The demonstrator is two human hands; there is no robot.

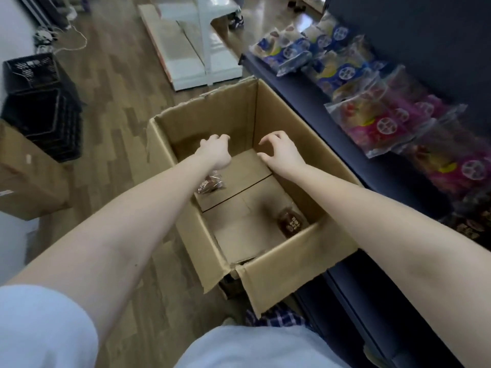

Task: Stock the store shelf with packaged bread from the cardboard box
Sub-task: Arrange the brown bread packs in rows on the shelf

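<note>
1. two bread packs, near pack (291, 221) and far pack (210, 184), on the floor of the cardboard box (279, 261), well apart.
2. left hand (216, 151) and right hand (281, 152) over the box, fingers loosely curled, empty; likely poised for one pack each.
3. shelf (300, 99) just beside the box, for short transfers.

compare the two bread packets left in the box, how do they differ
The far packet lies on the far bottom flap towards the left wall; the near packet lies on the nearer flap, close by the right wall. The far packet is partly covered by the left forearm; the near packet shows whole. Both look like dark brown bread in clear wrap, on the floor of the cardboard box.
</note>
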